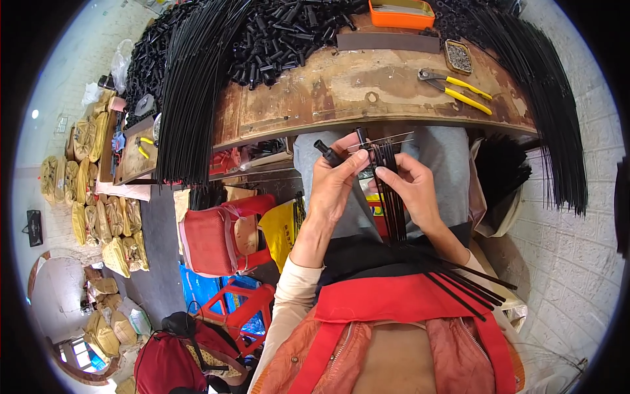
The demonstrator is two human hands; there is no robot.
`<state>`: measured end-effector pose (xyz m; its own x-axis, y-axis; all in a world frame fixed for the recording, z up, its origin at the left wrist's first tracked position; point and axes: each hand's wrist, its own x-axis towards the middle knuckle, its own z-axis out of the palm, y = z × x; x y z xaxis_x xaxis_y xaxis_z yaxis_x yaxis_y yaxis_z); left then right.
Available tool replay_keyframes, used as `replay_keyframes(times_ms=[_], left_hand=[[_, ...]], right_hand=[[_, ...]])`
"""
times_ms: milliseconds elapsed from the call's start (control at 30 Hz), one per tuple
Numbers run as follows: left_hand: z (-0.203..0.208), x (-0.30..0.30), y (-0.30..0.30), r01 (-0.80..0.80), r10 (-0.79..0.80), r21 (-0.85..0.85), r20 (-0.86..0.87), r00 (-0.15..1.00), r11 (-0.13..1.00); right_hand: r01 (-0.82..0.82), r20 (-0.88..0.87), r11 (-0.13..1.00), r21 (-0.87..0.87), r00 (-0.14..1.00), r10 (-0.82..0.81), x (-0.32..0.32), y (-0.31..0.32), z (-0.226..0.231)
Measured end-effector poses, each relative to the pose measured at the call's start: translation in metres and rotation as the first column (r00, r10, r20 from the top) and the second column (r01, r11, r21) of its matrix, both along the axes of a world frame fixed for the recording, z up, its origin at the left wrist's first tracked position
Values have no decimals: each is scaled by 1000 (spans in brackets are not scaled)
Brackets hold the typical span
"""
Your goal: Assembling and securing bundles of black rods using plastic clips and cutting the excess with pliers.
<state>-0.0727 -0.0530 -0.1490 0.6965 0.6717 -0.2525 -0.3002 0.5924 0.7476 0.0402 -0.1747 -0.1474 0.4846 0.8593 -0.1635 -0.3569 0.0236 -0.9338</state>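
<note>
Above my lap, my left hand (pixel 336 180) is closed around a short black ribbed tube (pixel 327 152). A second black tube (pixel 360 136) stands up by its thumb tip. Close beside it my right hand (pixel 412 187) pinches a bundle of slim black rods (pixel 396 220), which hang down towards my lap. Thin metal wires (pixel 394 138) cross the top of the bundle, sticking out to the right. Exactly how the wires, tubes and rods join is hidden by my fingers. More black rods (pixel 469 289) lie across my red and black apron (pixel 374 299).
On the wooden bench (pixel 308 98) are heaped black tubes (pixel 275 39), yellow-handled pliers (pixel 459 92), a tin of small metal parts (pixel 458 56) and an orange tray (pixel 401 13). Long black rods (pixel 190 98) overhang its edge. A red chair (pixel 210 240) and backpack (pixel 174 358) stand left.
</note>
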Motion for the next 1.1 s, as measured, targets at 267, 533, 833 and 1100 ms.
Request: replay_keyframes(times_ms=[267, 533, 833, 1100], left_hand=[[1, 1, 0, 39, -38, -31, 10, 999, 999], [-2, 1, -1, 70, -64, -134, 47, 997, 988], [6, -1, -8, 124, -114, -148, 74, 991, 981], [11, -1, -11, 151, -142, -167, 65, 988, 974]], right_hand=[[-16, -15, 1000, -17, 1000, 16, -3, 0, 4], [-101, -100, 995, 5, 990, 101, 4, -3, 6], [-77, -50, 997, 4, 996, 77, -2, -12, 7], [-85, -49, 995, 48, 995, 87, 1, -17, 14]])
